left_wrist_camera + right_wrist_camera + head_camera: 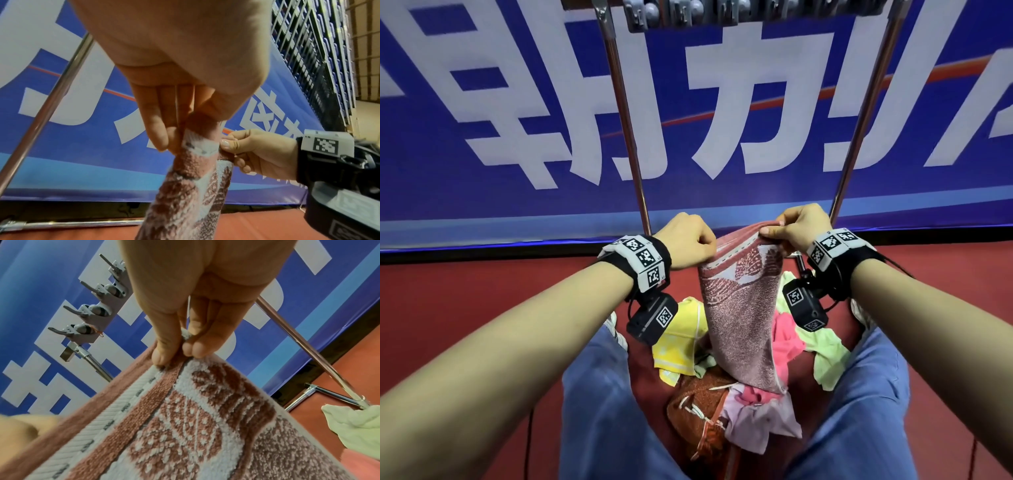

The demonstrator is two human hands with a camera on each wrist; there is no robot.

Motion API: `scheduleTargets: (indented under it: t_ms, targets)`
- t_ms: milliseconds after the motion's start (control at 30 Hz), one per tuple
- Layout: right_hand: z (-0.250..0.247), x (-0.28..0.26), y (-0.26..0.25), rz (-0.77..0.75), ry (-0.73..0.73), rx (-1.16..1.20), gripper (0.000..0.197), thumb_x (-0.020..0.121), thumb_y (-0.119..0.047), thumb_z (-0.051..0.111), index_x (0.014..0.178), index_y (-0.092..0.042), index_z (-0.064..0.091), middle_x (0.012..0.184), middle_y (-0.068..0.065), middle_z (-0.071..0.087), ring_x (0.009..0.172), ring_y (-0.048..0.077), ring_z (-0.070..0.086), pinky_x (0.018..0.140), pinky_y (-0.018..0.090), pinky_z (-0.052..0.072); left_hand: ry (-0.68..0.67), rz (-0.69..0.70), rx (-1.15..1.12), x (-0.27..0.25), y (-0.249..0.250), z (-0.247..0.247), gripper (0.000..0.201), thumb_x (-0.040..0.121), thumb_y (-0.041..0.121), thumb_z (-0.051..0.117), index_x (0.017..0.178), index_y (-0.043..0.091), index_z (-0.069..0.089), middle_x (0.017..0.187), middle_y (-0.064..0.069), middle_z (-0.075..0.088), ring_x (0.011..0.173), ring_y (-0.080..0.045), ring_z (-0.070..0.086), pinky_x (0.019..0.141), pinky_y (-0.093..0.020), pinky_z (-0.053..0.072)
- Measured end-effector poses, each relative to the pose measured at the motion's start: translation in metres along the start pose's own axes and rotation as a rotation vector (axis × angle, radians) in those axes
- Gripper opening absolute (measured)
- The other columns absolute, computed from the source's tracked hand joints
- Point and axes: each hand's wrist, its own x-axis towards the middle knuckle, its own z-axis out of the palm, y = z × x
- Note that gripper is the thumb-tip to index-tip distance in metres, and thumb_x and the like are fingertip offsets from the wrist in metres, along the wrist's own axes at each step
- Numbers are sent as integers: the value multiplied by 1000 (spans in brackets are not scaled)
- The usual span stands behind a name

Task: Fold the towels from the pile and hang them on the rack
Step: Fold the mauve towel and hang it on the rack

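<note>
In the head view, a dusty-pink terry towel with a white leaf pattern (739, 308) is held up by its top edge just above 6 o'clock of centre, its length hanging down onto a heap of yellow, pink, pale-green and rust cloths (726, 383) on the red floor (465, 308) between the knees. The left hand (686, 241) is curled tightly on the edge at 9 o'clock of the towel top, the right hand (799, 228) at 3 o'clock. The chrome-tube rack with a grey clip bar (619, 113) stands behind, at 12 o'clock, with nothing seen hung on the part in view. In the left wrist view, the fingers (156, 123) are closed in a pinch on a bunched corner of the towel, and the other hand pinches just beside it at 3 o'clock. In the right wrist view, thumb and fingers (195, 348) are pressed together on the hem, with the clips at 10 o'clock. The task is judged to be at an early stage: this towel is doubled lengthwise at most, hanging is not yet done, and the heap is left.
</note>
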Motion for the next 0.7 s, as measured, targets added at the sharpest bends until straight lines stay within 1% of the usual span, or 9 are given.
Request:
scheduleTargets:
  t_ms: [67, 167, 267, 400, 467, 533, 600, 667, 700]
  targets:
    - [-5, 1, 0, 16, 5, 24, 41, 66, -14, 90, 55, -14, 51, 59, 11, 63, 43, 23, 59, 40, 23, 48, 46, -30, -99, -1, -4, 0, 26, 76, 22, 61, 58, 4, 66, 60, -15, 63, 51, -16, 46, 60, -35, 48]
    - [-10, 1, -2, 33, -15, 76, 40, 68, -12, 89, 57, -14, 50, 57, 11, 62, 37, 18, 58, 37, 22, 48, 123, -38, -109, -3, -10, 0, 35, 78, 35, 79, 62, 8, 65, 61, -6, 64, 56, -14, 49, 60, -24, 40]
    - [-12, 3, -11, 30, -19, 103, 39, 70, -14, 88, 59, -13, 51, 47, 4, 59, 34, 16, 57, 37, 23, 49, 311, -76, -119, 1, -10, -5, 30, 76, 30, 82, 63, 13, 62, 60, 3, 60, 60, -13, 52, 63, -26, 39]
    - [-24, 11, -46, -64, 14, 152, 38, 71, -14, 86, 58, -13, 50, 45, 6, 53, 29, 13, 48, 33, 20, 42, 525, -127, -339, 13, 0, -33, 19, 71, 31, 77, 64, 24, 61, 65, 7, 64, 64, -11, 57, 68, -34, 55]
    - [-35, 17, -72, -131, 62, 175, 39, 71, -15, 86, 59, -14, 49, 40, 0, 53, 28, 12, 46, 32, 19, 38, 606, -69, -465, 19, 13, -54, 18, 74, 21, 77, 76, 22, 60, 58, 14, 60, 57, -1, 54, 59, -27, 52]
    - [-47, 19, -98, -215, 130, 185, 39, 71, -18, 87, 58, -17, 51, 39, -9, 53, 30, 7, 46, 33, 19, 36, 657, -19, -560, 26, 23, -79, 22, 83, 4, 73, 97, 10, 56, 46, 19, 52, 48, 5, 50, 54, -19, 47]
    - [-56, 18, -121, -322, 218, 189, 35, 71, -22, 87, 58, -21, 55, 43, -14, 57, 37, -1, 49, 40, 18, 40, 698, 36, -567, 34, 30, -101, 25, 86, 4, 70, 108, 8, 59, 48, 18, 51, 53, 4, 52, 61, -26, 54]
    - [-62, 20, -136, -405, 319, 187, 30, 71, -28, 86, 59, -22, 59, 52, -14, 61, 48, -3, 54, 51, 15, 45, 749, 78, -546, 40, 37, -117, 23, 84, 9, 71, 105, 14, 65, 65, 14, 61, 66, -7, 61, 74, -38, 61]
    - [-64, 21, -139, -424, 362, 182, 30, 69, -33, 85, 59, -22, 59, 57, -12, 61, 52, 1, 57, 56, 18, 48, 775, 84, -540, 43, 39, -121, 21, 82, 10, 72, 102, 16, 68, 73, 7, 67, 72, -11, 65, 77, -39, 62]
